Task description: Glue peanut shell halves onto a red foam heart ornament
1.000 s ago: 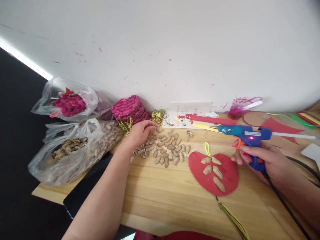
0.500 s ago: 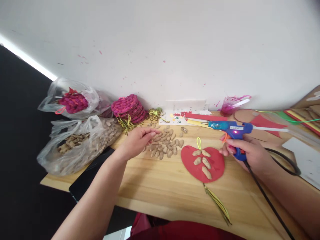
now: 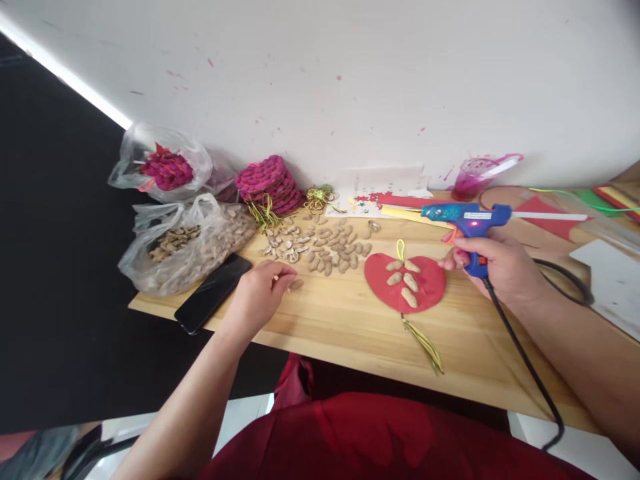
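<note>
A blue glue gun (image 3: 467,215) with a white glue stick in its back is gripped in my right hand (image 3: 505,263), its nozzle pointing left. Left of that hand, a red heart (image 3: 380,283) lies flat on the wooden table, bearing several peanuts (image 3: 411,283), a yellow loop at the top and a green-yellow tassel (image 3: 425,345) at the bottom. My left hand (image 3: 263,293) pinches a peanut (image 3: 295,285) by its fingertips, just over the table. Behind it lie loose whole peanuts (image 3: 343,249) and opened shells (image 3: 290,244).
Plastic bags (image 3: 173,247) of shells and peanuts stand at the left, beside a black phone (image 3: 213,293). Purple braided pieces (image 3: 270,185) are stacked near the wall. A stained cup (image 3: 470,179) stands at the back right. The gun's black cable (image 3: 523,363) runs down the right.
My left hand has drawn back from the peanut pile toward the table's front edge, a peanut now showing at its fingertips. The view has shifted downward; my right hand still holds the glue gun.
</note>
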`<action>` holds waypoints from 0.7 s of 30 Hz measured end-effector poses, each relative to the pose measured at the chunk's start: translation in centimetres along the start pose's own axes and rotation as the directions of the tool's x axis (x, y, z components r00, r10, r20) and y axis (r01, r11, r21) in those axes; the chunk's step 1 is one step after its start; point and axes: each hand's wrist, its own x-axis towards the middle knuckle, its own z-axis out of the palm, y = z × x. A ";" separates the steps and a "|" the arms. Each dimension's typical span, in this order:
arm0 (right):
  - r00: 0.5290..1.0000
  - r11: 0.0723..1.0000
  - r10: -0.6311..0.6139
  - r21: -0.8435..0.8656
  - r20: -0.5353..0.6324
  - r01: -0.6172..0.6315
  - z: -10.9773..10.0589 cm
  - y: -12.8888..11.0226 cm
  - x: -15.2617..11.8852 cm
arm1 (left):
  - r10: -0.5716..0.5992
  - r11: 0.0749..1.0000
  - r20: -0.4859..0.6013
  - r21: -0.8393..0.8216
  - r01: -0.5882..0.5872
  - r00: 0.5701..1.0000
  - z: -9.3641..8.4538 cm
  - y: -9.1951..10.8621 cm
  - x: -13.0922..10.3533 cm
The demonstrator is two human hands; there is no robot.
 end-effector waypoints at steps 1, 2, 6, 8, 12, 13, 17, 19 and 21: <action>1.000 1.000 0.000 -0.004 -0.003 0.000 -0.1 0.0 0.0 | 0.005 1.000 -0.013 0.001 -0.005 1.000 -0.2 -0.1 -0.2; 1.000 1.000 0.000 -0.007 -0.007 0.000 -0.1 0.0 0.1 | 0.002 1.000 -0.020 -0.002 -0.002 1.000 -0.4 -0.3 -0.4; 1.000 1.000 0.004 -0.016 -0.008 -0.004 -0.3 0.0 0.3 | -0.033 0.998 -0.033 -0.056 0.031 0.999 -0.4 -0.6 -1.2; 1.000 1.000 0.004 -0.017 -0.004 -0.004 -0.4 0.1 0.3 | -0.041 0.995 -0.032 -0.095 0.038 0.999 0.0 -0.6 -1.3; 1.000 1.000 -0.003 -0.013 -0.014 0.002 -0.4 0.2 0.3 | -0.051 0.988 -0.042 -0.149 0.044 0.998 1.1 -0.5 -1.3; 1.000 1.000 -0.002 -0.012 -0.020 0.002 -0.5 0.2 0.3 | -0.051 0.986 -0.044 -0.162 0.043 0.998 1.4 -0.4 -1.2; 1.000 1.000 0.018 -0.006 -0.023 -0.018 -0.6 0.4 0.4 | -0.013 0.978 -0.028 -0.209 0.007 1.000 2.3 0.2 -0.9; 0.999 1.000 0.026 -0.004 -0.027 -0.026 -0.6 0.3 0.4 | 0.019 0.975 -0.007 -0.223 -0.020 1.000 2.4 0.3 -0.6; 0.999 1.000 0.028 0.003 -0.038 -0.028 -0.5 0.3 0.4 | 0.040 0.977 -0.027 -0.208 -0.044 0.999 2.0 0.0 0.0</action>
